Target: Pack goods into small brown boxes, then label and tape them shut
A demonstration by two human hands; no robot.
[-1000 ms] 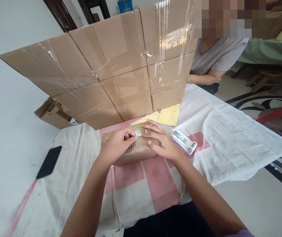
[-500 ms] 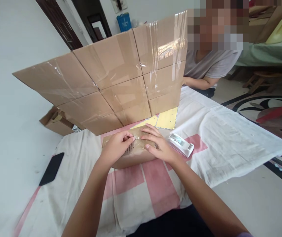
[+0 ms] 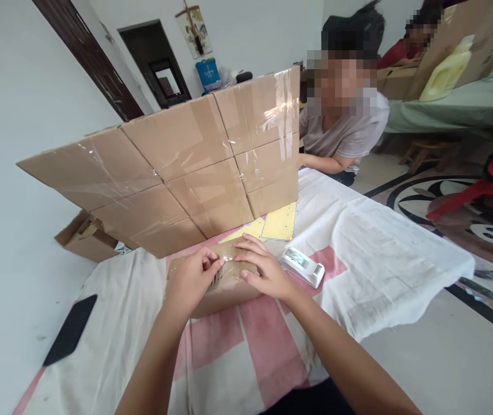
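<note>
A small brown cardboard box lies on the cloth in front of me, with shiny clear tape across its top. Thumb and fingers of my left hand are pinched together at the tape's edge. Dark printed marks show on the box just beneath them. My right hand rests on the top's right part, fingers spread, fingertips touching the taped surface. Just right of that hand sits a white device with a clear window.
A tall taped cardboard panel stands behind the box, with yellow sheets at its foot. A black flat object lies at the left. Across the table is a person in a grey shirt. An open carton stands beyond the left edge.
My view has tilted up and shifted right, so more of the room shows. Both hands keep nearly the same places on the box; the left thumb has shifted slightly along the tape.
</note>
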